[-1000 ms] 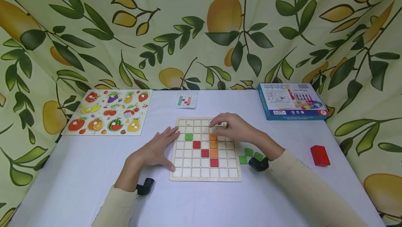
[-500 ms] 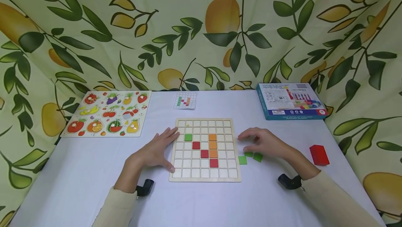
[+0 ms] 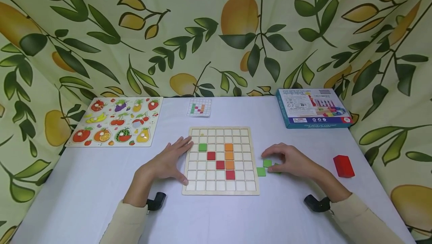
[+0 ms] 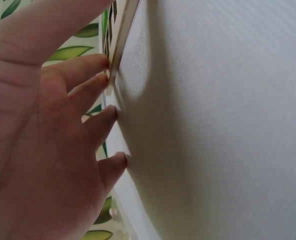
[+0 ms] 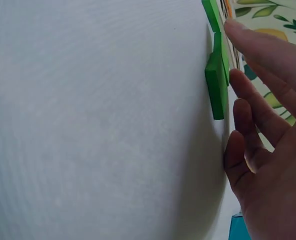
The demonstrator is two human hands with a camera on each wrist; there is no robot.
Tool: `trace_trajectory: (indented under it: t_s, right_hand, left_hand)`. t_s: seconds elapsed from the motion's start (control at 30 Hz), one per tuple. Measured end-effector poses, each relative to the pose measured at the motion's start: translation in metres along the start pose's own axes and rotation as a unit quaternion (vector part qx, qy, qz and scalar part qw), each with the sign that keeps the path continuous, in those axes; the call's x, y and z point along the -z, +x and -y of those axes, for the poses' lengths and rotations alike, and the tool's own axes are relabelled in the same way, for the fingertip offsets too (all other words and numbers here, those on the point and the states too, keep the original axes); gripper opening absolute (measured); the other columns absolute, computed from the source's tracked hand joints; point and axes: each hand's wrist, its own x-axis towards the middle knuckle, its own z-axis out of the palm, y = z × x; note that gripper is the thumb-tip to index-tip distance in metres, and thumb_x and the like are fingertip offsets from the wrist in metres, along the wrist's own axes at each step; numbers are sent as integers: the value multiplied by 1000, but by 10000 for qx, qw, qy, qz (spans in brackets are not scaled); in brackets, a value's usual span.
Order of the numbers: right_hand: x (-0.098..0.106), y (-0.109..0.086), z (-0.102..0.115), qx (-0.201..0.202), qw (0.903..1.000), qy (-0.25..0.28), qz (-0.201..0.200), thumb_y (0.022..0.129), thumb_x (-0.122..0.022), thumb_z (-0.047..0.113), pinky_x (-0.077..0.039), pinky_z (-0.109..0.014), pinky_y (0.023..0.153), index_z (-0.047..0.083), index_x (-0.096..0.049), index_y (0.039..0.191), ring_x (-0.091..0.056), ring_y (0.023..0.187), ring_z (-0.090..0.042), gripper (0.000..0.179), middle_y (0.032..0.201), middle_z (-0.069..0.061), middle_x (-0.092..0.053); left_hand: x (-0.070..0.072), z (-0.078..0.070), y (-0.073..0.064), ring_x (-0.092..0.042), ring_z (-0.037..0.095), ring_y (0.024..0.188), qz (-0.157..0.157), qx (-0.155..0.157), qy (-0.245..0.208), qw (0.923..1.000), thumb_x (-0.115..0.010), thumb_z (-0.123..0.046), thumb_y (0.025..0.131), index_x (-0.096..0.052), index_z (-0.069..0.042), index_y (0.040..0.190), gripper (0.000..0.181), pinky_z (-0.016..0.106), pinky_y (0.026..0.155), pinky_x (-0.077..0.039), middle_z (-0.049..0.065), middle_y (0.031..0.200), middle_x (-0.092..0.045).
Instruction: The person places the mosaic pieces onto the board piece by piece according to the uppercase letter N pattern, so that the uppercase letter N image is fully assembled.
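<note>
My left hand [image 3: 167,160] rests with spread, straight fingers along the left edge of the wooden grid board [image 3: 201,191]. In the left wrist view its fingertips touch the board's rim. The board carries a green tile [image 3: 202,147], several red tiles [image 3: 220,165] and orange tiles [image 3: 229,156] in its squares. Just right of the board, my right hand [image 3: 293,160] hovers with thumb and fingers apart over loose green tiles [image 3: 261,171]. Its thumb partly covers the rightmost one. In the right wrist view the green tiles [image 5: 216,85] lie beside the fingertips, and nothing is held.
A small pattern card [image 3: 199,108] lies behind the board. At the back left is a fruit puzzle board [image 3: 114,122], and at the back right a flat blue box [image 3: 314,109]. A red block [image 3: 344,166] sits far right on the white-covered table [image 3: 216,217].
My right hand has moved from over the board's upper right squares out to the green tiles, uncovering the top orange tile. The left hand has stayed on the board's edge.
</note>
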Motion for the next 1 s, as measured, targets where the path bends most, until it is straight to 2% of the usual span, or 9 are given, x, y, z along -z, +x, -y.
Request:
trace_trajectory:
  t_s: [0.27, 0.5, 0.77, 0.9, 1.0]
  right_hand:
    - [-3, 3, -1, -162, 9996, -166, 184, 77, -90, 25, -53, -15, 94, 31, -75, 112, -60, 111, -11, 38, 114, 12, -73]
    - [3, 8, 4, -185, 9987, -363, 299, 81, -86, 19, -55, -17, 89, 26, -75, 112, -63, 106, -13, 33, 111, 9, -75]
    - [16, 19, 15, -230, 9993, -218, 189, 83, -84, 17, -55, -19, 69, 18, -76, 105, -61, 86, -14, 24, 105, 3, -76]
    - [20, 30, 23, -79, 9998, -44, 167, 83, -82, 11, -59, -19, 71, 15, -77, 104, -63, 84, -15, 21, 104, 0, -75]
    - [21, 41, 29, 50, 9999, 71, 102, 84, -81, 7, -60, -18, 76, 15, -78, 101, -65, 89, -16, 19, 108, -2, -74]
  left_hand:
    - [-1, 1, -1, -7, 30, 163, -5, 2, -62, 10000, -100, -35, 57, -35, -14, 160, 124, 58, 133, -8, -1, 174, -18]
    - [-2, 0, 0, -7, 29, 163, -45, 36, -38, 10000, -100, -35, 56, -34, -14, 160, 125, 58, 133, -9, -1, 174, -17]
    - [-2, 0, 0, -7, 28, 164, -42, 80, -13, 10000, -100, -36, 56, -34, -15, 160, 125, 57, 133, -9, -2, 174, -17]
    - [-1, -1, -1, -7, 30, 163, -23, 74, -25, 10000, -100, -36, 56, -34, -14, 160, 125, 58, 132, -9, 0, 174, -18]
    - [-1, -1, -1, -7, 31, 163, -46, 48, 3, 10000, -100, -37, 55, -35, -13, 160, 125, 59, 132, -9, 1, 174, -18]
